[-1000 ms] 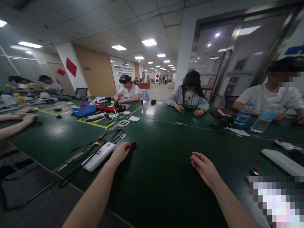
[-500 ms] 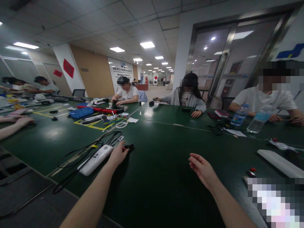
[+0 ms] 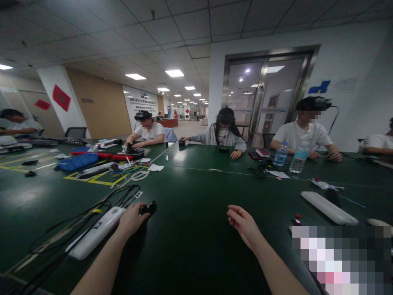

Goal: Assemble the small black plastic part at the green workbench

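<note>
My left hand (image 3: 132, 220) rests low over the green table, its fingers closed around a small black object (image 3: 149, 208) whose kind I cannot make out. Beside that wrist lies a white power strip (image 3: 95, 233) marked with a 2, black cables (image 3: 106, 200) looping behind it. My right hand (image 3: 242, 223) is held over the bare tabletop (image 3: 190, 237), its fingers bent and pressed together at the tips. Whatever may be between those fingertips is hidden or too small to tell.
A blue basket (image 3: 77, 162), loose wires (image 3: 123, 175) and a white cable coil (image 3: 140, 175) lie far left. Two water bottles (image 3: 299, 159) stand at the right, beyond a long white bar (image 3: 328, 208) and a blurred-out screen (image 3: 340, 262). Co-workers (image 3: 227, 131) sit across the table.
The view has turned to the right and slightly up, so everything appears farther left and lower. My left hand still grips the black object; my right hand keeps its bent-finger pose.
</note>
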Tool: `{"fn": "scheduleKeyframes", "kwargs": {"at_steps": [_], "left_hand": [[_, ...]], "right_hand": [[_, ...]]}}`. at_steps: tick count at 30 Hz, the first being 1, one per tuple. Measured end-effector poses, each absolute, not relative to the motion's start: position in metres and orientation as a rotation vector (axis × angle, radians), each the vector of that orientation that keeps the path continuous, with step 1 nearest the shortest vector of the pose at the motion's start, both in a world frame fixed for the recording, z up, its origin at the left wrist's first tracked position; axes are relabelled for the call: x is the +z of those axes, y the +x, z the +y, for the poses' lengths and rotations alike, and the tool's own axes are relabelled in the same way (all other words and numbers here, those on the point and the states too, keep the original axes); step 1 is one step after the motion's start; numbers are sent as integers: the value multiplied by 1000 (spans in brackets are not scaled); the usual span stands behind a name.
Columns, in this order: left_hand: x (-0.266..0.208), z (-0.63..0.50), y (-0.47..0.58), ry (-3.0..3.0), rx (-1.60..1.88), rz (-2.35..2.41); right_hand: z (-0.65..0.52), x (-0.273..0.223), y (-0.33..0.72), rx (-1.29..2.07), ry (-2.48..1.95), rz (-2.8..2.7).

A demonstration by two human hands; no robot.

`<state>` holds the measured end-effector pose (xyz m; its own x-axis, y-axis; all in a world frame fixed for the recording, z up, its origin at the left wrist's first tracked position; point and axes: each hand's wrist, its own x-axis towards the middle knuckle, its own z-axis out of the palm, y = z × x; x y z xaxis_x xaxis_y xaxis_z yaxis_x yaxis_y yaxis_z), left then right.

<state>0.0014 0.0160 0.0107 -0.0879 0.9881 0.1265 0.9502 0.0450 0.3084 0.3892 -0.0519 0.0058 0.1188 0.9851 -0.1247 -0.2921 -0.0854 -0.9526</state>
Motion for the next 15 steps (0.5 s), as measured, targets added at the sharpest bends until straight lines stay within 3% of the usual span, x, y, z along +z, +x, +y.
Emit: {"fn": "scheduleKeyframes", "kwargs": {"at_steps": [8,15], "left_hand": [[15,18,14,2031,519,1949],[24,9,112,2055,475,1607]], "right_hand": [[-56,14,385,1323,-1105,-830],[-58,16,385,1324,-1098,-818]]}}
